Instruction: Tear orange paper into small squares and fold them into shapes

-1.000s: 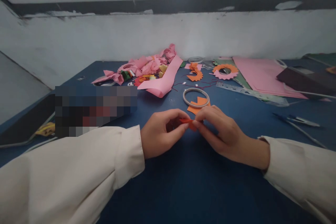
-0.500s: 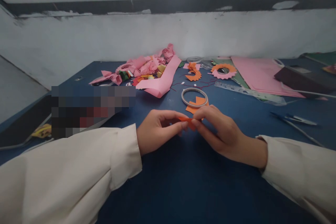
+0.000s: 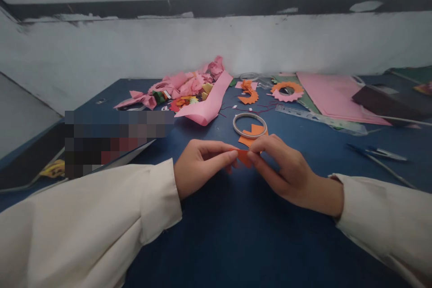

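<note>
A small folded piece of orange paper point(image 3: 243, 157) is pinched between my two hands, above the blue table. My left hand point(image 3: 204, 162) grips its left end between thumb and fingers. At the other end, my right hand point(image 3: 283, 162) squeezes it with thumb and forefinger. Just beyond my fingers lies a roll of narrow tape point(image 3: 250, 126), partly on top of loose orange paper pieces point(image 3: 258, 130). My fingers cover the ends of the folded paper.
Crumpled pink paper point(image 3: 182, 84) and a curled pink strip point(image 3: 205, 110) lie at the back left. Further right are a toothed orange-and-pink ring point(image 3: 287, 92), a clear ruler point(image 3: 303, 114), pink sheets point(image 3: 332, 99), a dark box point(image 3: 388, 102) and pens point(image 3: 388, 153).
My left thumb and fingers have shifted slightly left along the orange paper, so more of its face shows. My right hand has stayed almost still.
</note>
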The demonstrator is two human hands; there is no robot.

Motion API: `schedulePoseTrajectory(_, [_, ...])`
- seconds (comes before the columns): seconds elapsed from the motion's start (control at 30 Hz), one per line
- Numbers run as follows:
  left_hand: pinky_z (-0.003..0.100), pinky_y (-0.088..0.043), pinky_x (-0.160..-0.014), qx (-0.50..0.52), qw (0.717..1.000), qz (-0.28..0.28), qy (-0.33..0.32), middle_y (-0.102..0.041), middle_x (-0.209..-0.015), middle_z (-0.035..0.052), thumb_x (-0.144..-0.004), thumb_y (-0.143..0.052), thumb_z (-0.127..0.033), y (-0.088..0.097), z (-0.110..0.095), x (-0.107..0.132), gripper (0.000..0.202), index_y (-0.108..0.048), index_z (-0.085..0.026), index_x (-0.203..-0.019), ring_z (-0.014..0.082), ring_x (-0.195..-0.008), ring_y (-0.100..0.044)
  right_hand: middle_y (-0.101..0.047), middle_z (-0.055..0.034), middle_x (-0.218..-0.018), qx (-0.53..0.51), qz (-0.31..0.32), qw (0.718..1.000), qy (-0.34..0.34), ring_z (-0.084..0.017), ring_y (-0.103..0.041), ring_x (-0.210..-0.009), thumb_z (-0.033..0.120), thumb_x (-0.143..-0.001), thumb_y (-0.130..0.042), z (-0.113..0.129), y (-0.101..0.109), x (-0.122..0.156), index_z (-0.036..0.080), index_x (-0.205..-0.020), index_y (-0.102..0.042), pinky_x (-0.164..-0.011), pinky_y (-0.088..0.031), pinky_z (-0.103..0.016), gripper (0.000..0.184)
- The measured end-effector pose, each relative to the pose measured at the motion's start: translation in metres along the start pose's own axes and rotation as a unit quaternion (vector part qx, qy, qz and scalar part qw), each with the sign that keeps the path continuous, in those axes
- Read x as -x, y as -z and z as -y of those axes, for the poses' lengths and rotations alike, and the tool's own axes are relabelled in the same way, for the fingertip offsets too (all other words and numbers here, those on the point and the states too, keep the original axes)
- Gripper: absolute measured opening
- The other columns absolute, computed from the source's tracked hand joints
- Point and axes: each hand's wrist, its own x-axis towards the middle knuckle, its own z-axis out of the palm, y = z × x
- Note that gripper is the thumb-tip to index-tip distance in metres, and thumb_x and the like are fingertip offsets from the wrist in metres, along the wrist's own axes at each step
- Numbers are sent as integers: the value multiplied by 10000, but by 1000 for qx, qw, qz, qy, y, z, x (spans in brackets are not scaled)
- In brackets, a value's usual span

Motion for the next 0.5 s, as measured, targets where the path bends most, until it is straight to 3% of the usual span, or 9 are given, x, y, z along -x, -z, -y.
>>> schedulePoseTrajectory(0.27, [130,-370,-462,-23,999,-43,-23,-628,-611,-10,-792,-606,-214,-1,2,-1,138,-693,-108,-773,47,-535,-510,-573,-6,-783,41,-63,997,21,-110,-492,-713,116,-883,-480,-1,-1,0,184,-866,-469,-694,-406,-262,71])
schedulePoseTrajectory(0.5, [146,-405,-487,-54,996,-62,-42,-643,-626,5,-790,-595,-192,-3,4,0,130,-690,-104,-790,74,-574,-559,-614,-10,-792,50,-59,996,33,-115,-520,-719,150,-876,-521,-1,-1,-2,188,-871,-505,-726,-405,-286,42])
